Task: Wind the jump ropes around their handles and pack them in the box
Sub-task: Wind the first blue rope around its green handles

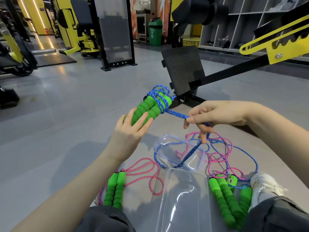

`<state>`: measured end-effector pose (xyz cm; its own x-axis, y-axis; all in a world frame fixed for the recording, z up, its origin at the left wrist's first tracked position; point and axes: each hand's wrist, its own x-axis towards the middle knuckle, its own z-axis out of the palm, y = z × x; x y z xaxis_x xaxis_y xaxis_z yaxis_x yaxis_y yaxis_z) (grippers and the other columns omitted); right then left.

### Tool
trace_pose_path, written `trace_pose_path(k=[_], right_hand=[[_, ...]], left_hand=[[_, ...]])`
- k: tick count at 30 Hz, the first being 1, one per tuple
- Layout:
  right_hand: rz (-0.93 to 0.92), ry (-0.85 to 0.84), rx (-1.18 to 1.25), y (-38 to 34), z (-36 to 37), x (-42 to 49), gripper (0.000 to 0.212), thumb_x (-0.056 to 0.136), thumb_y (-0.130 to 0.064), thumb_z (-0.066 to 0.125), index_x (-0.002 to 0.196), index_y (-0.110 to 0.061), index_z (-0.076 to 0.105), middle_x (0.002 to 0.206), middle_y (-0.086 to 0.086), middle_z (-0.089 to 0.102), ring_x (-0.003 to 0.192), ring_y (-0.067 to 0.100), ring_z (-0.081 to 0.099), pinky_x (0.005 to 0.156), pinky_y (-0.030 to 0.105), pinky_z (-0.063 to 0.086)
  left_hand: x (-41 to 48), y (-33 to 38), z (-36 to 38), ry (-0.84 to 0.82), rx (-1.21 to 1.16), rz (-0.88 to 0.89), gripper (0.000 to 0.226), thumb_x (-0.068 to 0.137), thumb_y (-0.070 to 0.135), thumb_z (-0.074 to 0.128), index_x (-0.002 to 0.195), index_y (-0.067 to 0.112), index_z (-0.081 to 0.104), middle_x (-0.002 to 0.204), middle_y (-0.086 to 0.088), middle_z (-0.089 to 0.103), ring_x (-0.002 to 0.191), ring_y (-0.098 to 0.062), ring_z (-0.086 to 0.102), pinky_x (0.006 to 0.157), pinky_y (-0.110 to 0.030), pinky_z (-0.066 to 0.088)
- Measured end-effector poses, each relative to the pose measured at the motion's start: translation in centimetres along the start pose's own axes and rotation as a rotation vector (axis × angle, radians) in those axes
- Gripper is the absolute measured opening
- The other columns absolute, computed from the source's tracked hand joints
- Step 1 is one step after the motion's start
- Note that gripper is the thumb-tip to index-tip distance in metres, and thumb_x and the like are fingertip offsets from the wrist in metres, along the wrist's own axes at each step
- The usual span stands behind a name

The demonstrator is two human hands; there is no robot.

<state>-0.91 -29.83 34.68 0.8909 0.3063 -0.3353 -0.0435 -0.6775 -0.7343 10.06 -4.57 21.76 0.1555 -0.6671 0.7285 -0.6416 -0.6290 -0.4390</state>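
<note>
My left hand (pixel 129 127) grips a pair of green foam handles (pixel 147 107) held together, with blue rope (pixel 160 100) wound several turns round their far end. My right hand (pixel 215 115) pinches the taut blue rope coming off them; its free length hangs down across the clear box lid (pixel 192 166). The clear plastic box (pixel 184 201) lies on the floor between my knees. A pink rope (pixel 150 171) with two green handles (pixel 115 188) lies left of the box. More green handles (pixel 225 196) with tangled pink and blue rope (pixel 222 153) lie to its right.
A black machine footplate (pixel 183 67) and its base stand just beyond the handles. A yellow and black machine arm (pixel 260 46) crosses the upper right. My white shoe (pixel 264 185) is beside the right handles. Grey floor lies to the left.
</note>
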Motion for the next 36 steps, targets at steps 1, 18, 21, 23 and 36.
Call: trace_pose_path(k=[1,18,21,23,36], right_hand=[[-0.015,0.013,0.040,0.3,0.0,0.2,0.024,0.097,-0.026,0.045,0.099,-0.007,0.060,0.050,0.006,0.046,0.065,0.026,0.066,0.076,0.034,0.050],[-0.323,0.433,-0.444,-0.8,-1.0,1.8,0.017,0.084,-0.024,0.068,0.079,-0.008,0.071,0.076,0.012,0.067,0.071,0.024,0.060,0.066,0.032,0.046],[-0.306,0.390,-0.361,-0.4,-1.2,1.3,0.019,0.081,-0.024,0.071,0.072,-0.006,0.069,0.076,0.021,0.065,0.064,0.024,0.056,0.061,0.031,0.046],[-0.285,0.365,-0.244,0.1,-1.6,0.8,0.020,0.078,-0.024,0.073,0.071,-0.006,0.068,0.077,0.021,0.067,0.066,0.018,0.060,0.063,0.028,0.048],[-0.461,0.072,0.674,5.4,-2.1,2.1,0.022,0.078,-0.032,0.068,0.072,-0.011,0.064,0.057,0.000,0.045,0.041,0.005,0.037,0.045,0.017,0.037]], left_hand=[[0.2,-0.2,0.0,0.011,0.012,-0.017,0.040,0.080,-0.003,0.062,0.118,0.009,0.066,0.121,-0.011,0.064,0.107,-0.045,0.058,0.080,-0.043,0.047],[0.4,1.6,-1.0,-0.097,-0.072,0.373,0.040,0.091,0.003,0.041,0.124,0.013,0.062,0.126,-0.008,0.063,0.111,-0.044,0.057,0.087,-0.049,0.050],[0.8,3.0,-1.7,-0.021,-0.176,0.441,0.036,0.096,0.003,0.039,0.127,0.014,0.053,0.128,-0.006,0.062,0.118,-0.042,0.051,0.092,-0.051,0.048],[1.3,4.0,-2.5,0.018,-0.244,0.449,0.033,0.099,0.003,0.037,0.126,0.014,0.053,0.128,-0.006,0.062,0.118,-0.042,0.051,0.094,-0.052,0.047],[3.7,7.7,-6.5,0.134,-0.459,0.398,0.029,0.103,0.010,0.037,0.128,0.013,0.052,0.129,-0.006,0.061,0.120,-0.044,0.050,0.101,-0.052,0.040]])
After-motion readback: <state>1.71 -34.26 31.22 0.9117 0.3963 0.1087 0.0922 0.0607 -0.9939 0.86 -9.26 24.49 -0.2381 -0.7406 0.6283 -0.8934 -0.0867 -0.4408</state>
